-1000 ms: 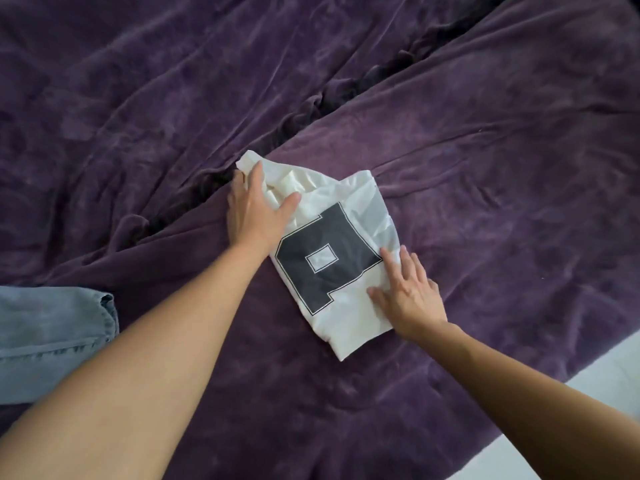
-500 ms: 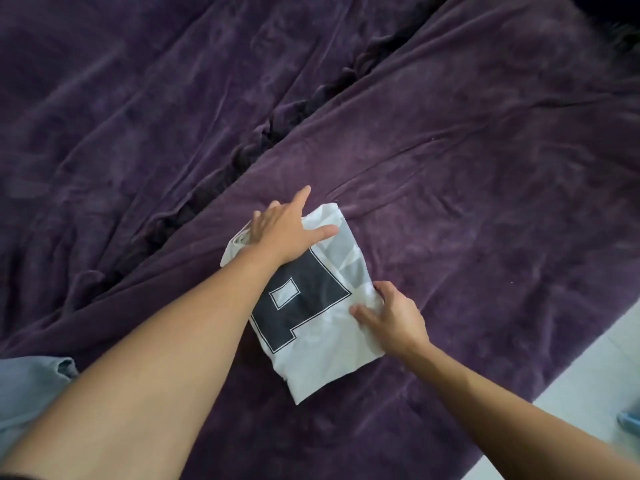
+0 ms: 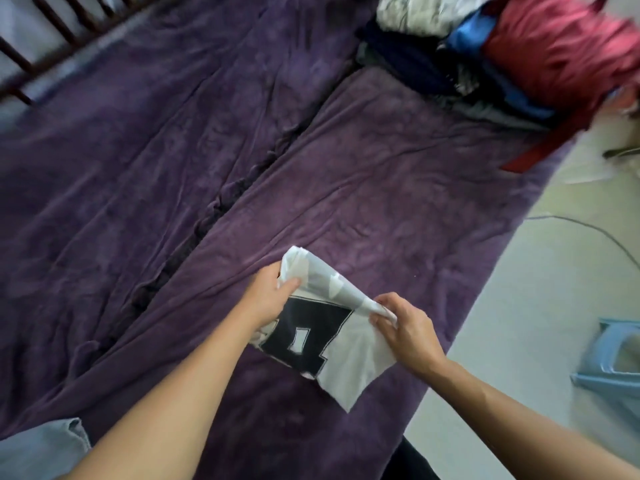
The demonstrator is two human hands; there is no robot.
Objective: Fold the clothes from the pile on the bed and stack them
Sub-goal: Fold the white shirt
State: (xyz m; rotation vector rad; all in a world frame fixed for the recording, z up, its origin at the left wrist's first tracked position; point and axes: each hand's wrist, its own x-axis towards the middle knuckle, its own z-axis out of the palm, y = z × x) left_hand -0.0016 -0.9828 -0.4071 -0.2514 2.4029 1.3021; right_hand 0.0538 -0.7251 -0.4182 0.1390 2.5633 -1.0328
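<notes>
Low on the purple bed (image 3: 381, 168), the folded white shirt (image 3: 349, 375) is gripped at its 10 o'clock edge by the left hand (image 3: 266, 297) and pinched at 3 o'clock by the right hand (image 3: 407, 329), with the clothes pile (image 3: 554, 46) at 1 o'clock.

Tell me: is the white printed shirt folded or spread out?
Folded. The white shirt is a layered packet, not spread over the purple blanket; the left hand and right hand grip its far edge.
</notes>
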